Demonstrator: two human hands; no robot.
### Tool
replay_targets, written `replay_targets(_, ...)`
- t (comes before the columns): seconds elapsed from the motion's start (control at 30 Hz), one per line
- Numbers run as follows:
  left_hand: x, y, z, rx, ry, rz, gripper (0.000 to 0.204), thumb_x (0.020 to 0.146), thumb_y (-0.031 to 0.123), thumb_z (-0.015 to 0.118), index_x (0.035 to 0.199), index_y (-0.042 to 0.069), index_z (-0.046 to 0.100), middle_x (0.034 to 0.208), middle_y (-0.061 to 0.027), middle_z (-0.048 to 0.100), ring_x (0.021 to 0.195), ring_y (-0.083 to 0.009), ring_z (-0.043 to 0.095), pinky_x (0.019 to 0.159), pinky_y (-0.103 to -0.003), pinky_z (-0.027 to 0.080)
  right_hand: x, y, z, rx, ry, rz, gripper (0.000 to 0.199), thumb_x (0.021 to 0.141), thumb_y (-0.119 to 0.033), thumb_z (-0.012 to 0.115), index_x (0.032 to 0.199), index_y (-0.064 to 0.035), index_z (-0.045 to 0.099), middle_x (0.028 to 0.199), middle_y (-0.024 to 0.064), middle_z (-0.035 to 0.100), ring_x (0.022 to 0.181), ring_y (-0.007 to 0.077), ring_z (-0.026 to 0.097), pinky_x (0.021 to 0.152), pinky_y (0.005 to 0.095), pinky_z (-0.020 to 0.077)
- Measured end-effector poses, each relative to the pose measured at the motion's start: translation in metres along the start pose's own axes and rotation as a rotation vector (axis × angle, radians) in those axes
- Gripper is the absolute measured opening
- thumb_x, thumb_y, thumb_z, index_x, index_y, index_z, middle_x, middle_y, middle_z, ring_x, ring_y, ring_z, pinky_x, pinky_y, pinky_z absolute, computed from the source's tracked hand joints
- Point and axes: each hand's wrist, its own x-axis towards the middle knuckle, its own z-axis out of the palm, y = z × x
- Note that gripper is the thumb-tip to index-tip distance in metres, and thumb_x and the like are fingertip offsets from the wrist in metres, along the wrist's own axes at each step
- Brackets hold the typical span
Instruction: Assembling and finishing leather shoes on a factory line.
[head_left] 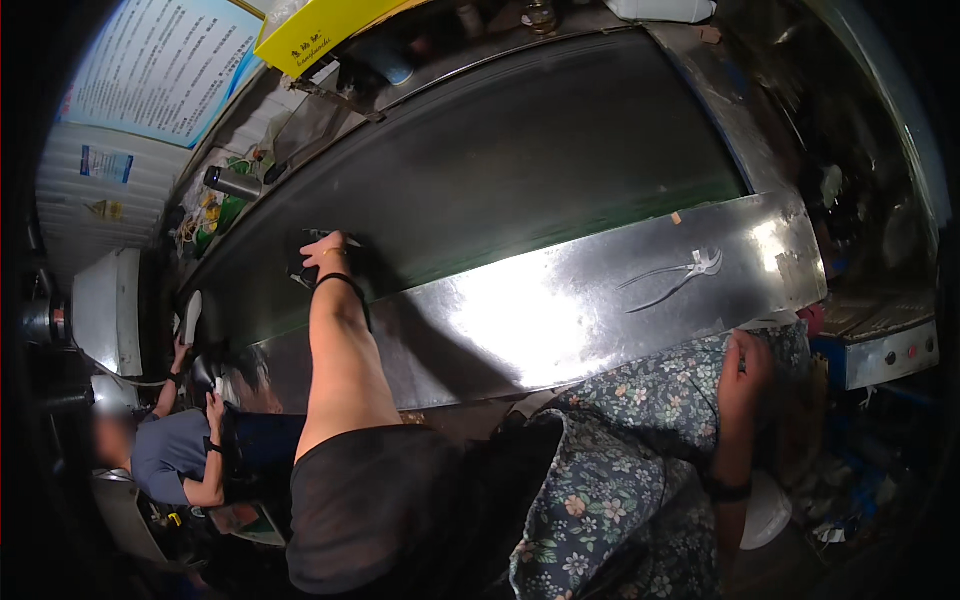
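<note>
My left hand (325,252) reaches out over the dark belt (520,150), its fingers bent round a small black thing (352,241). That thing looks like a black shoe, but the hand covers much of it and its kind is unclear. At the right my right hand (746,366) hangs near the edge of the metal ledge (420,330), fingers curled in, with nothing visible in them. Pliers (680,276) with long handles lie on the ledge beyond it.
At the left a co-worker (180,450) holds a white-soled shoe (191,318) by the belt's end. A metal flask (232,182) lies at the belt's far side. A yellow box (325,30) stands at the back. A control box (890,355) is at the right.
</note>
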Motion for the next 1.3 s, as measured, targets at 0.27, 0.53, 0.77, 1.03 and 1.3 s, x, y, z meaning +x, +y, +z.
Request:
replay_targets(0.27,0.150,-0.068,0.060,-0.905,-0.263,0.277,0.128,0.068,0.023,0.084,0.155,0.011,-0.010,0.149,-0.0267,0.031,0.130,-0.0321,0.047,0.107,-0.041,0.040,0.010,-0.015,0.000,0.044,0.034,-0.029,0.011,0.088,-0.006,0.063,0.098,-0.0018,0.067,0.091,0.0127,0.067,0.084,0.0298,0.065,0.077,0.0376,0.0512)
replay_targets(0.53,-0.090,-0.065,-0.037,-0.628,-0.885,0.434,0.098,0.079,0.006,0.071,0.154,0.005,0.008,0.130,-0.0188,0.054,0.110,-0.0287,0.060,0.094,-0.036,0.049,0.006,-0.011,-0.012,0.035,0.003,0.028,0.011,0.086,-0.008,0.063,0.095,-0.0038,0.068,0.091,0.0114,0.068,0.084,0.0327,0.064,0.076,0.0409,0.0507)
replay_targets(0.77,-0.316,-0.070,-0.122,-0.637,-1.703,0.669,0.101,0.077,0.004,0.074,0.156,0.004,0.012,0.153,-0.0165,0.033,0.139,-0.0267,0.038,0.113,-0.036,0.031,0.024,-0.030,-0.034,0.846,-0.149,0.181,0.056,0.096,-0.014,0.063,0.144,-0.0006,0.037,0.124,0.0169,0.058,0.106,0.0173,0.061,0.090,0.0302,0.0492)
replay_targets(1.03,-0.485,-0.032,-0.154,-0.295,-1.883,1.918,0.105,0.080,0.029,0.081,0.154,0.000,0.013,0.159,-0.0234,0.017,0.149,-0.0313,0.015,0.119,-0.040,0.017,-0.005,-0.038,-0.128,0.745,0.389,0.242,0.036,0.096,-0.015,0.061,0.127,0.0031,0.057,0.119,0.0092,0.063,0.111,0.0169,0.057,0.100,0.0292,0.0412)
replay_targets(1.3,-0.577,-0.030,-0.113,-0.659,-1.775,1.959,0.072,0.078,0.018,0.078,0.141,0.007,0.044,0.147,-0.0213,0.039,0.139,-0.0346,0.037,0.113,-0.040,0.032,-0.058,-0.017,-0.110,0.768,0.109,0.201,0.057,0.094,-0.011,0.060,0.143,0.0054,0.037,0.137,0.0249,0.051,0.128,0.0289,0.051,0.106,0.0376,0.0393)
